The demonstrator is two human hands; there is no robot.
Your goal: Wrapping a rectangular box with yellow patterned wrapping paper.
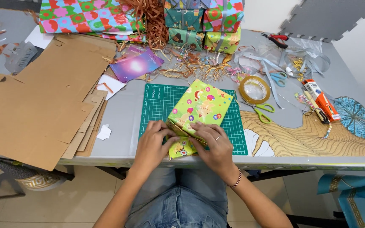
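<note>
Between your fingers lies the green-wrapped box [199,107] on the green cutting mat [157,105]; your left hand [153,143] and right hand [214,145] pinch its near paper flap [180,147] closed, tape roll [254,89] beyond your right fingers.

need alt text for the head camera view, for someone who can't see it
Two bare hands, left hand and right hand, press the end folds of a box in lime-green patterned paper on a green cutting mat. Flat cardboard lies left; a tape roll, scissors and wrapped gifts lie beyond.
</note>
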